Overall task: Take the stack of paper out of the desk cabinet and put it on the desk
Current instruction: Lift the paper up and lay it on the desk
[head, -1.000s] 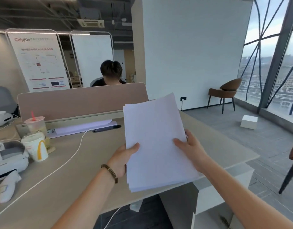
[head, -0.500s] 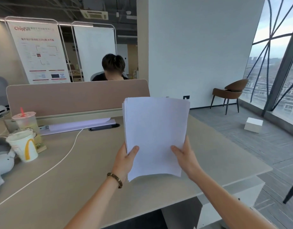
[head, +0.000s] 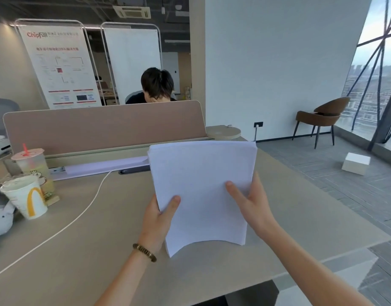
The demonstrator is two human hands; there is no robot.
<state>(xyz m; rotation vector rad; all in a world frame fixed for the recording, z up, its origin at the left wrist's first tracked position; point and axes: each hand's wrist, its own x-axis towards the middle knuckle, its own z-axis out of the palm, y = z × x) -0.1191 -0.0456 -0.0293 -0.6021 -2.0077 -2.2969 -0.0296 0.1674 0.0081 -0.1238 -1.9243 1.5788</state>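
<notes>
A stack of white paper [head: 201,184] is held almost upright above the beige desk [head: 97,250], its lower edge bowed and close to or resting on the desktop. My left hand [head: 158,219], with a beaded bracelet at the wrist, grips the stack's lower left edge, thumb on the front. My right hand [head: 252,204] holds the right edge, thumb across the front sheet. The white desk cabinet [head: 336,274] shows under the desk's right corner.
A paper cup [head: 26,198] and a lidded drink [head: 32,164] stand at the left. A white cable [head: 79,215] crosses the desk. A divider panel [head: 102,127] backs it, with a person seated behind. A chair [head: 322,118] and white box [head: 355,163] are on the floor at right.
The paper has swung from a flat, tilted hold to nearly upright and moved forward over the desk. Both hands kept their grip.
</notes>
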